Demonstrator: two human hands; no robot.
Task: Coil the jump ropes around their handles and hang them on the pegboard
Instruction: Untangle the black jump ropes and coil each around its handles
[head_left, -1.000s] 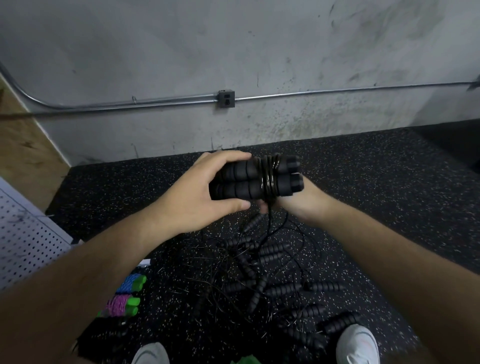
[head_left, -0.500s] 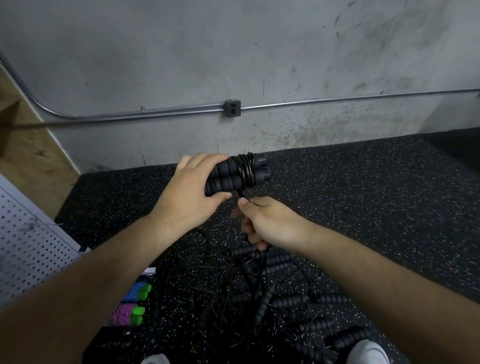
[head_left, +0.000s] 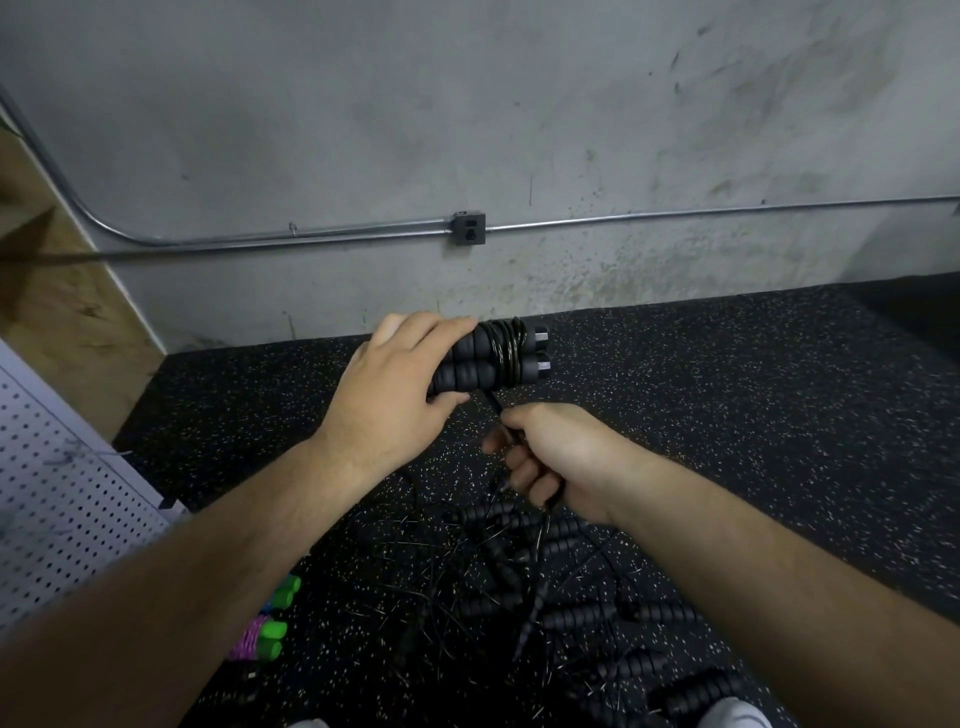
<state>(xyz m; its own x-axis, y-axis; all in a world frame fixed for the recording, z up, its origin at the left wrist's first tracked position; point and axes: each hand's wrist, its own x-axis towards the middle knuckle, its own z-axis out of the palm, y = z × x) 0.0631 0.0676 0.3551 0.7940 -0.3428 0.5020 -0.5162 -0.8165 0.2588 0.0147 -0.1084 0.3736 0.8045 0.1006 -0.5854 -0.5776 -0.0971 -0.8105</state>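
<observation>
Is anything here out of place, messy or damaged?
Yes. The black jump ropes on the rubber floor lie in a tangled heap, their cords crossing one another. Nothing looks damaged. The paired handles in the left hand are neatly wrapped; the right hand holds the loose cord.

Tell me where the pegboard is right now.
In the head view the white pegboard stands at the far left edge, left of the left forearm, with the green-capped coiled ropes on the floor to its right.
</observation>
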